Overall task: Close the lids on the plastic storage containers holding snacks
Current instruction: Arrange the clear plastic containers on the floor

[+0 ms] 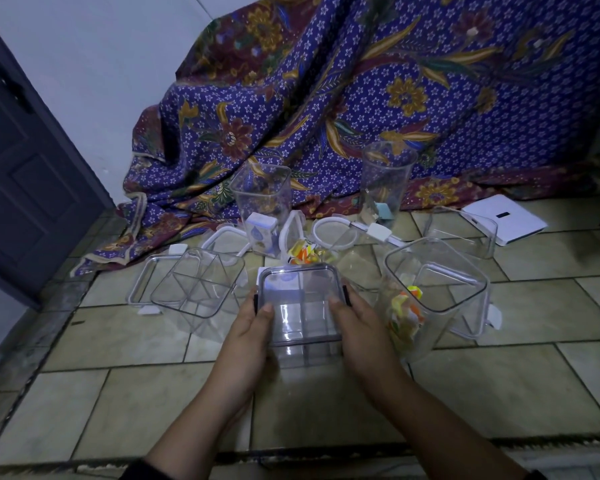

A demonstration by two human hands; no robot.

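A clear lidded container (300,306) is gripped on both sides, left hand (248,327) and right hand (359,325) each closed around it. Contents can't really be made out through the glare, maybe nothing. The colourful snacks (406,313) in the open container (433,289) alongside are blurred.

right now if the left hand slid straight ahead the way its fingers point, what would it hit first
Probably the orange and yellow snack packet lying just beyond the lidded container that the left hand grips; depth is unclear.
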